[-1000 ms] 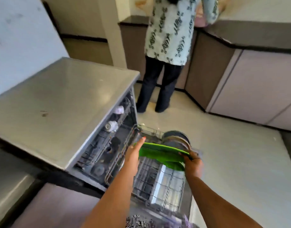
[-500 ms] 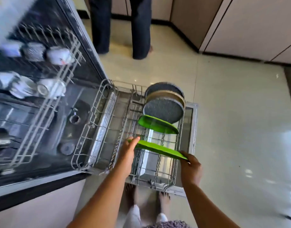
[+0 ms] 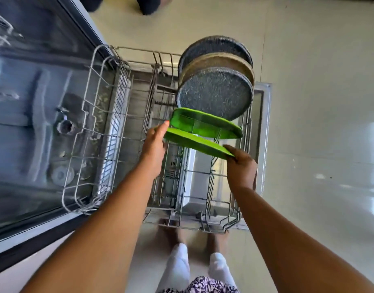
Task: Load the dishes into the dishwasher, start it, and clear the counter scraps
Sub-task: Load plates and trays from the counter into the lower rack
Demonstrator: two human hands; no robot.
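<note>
Lower rack (image 3: 87, 115) is out over the open dishwasher door (image 3: 264, 127). Right side of the rack, far end: three round plates on edge in a row, dark plate (image 3: 215, 42) at the back, tan plate (image 3: 217, 63), then speckled grey plate (image 3: 213, 96). Just in front of those, a green plate (image 3: 205, 123) stands tilted in the tines.

The held green plate (image 3: 194, 142) sits just in front of that one, mid right side of the rack, tilted and close to the other. Can't tell whether its lower edge is seated in the tines.

Right hand (image 3: 241, 163) pinches its right rim, thumb on top, fingers curled underneath. Left hand (image 3: 154, 144) is against its left rim, one digit straight along the edge; the rest are hidden, so can't tell if it's actually gripping.

Left side of the rack holds nothing. Another person's legs (image 3: 148, 5) show on the floor beyond the rack's far edge.
</note>
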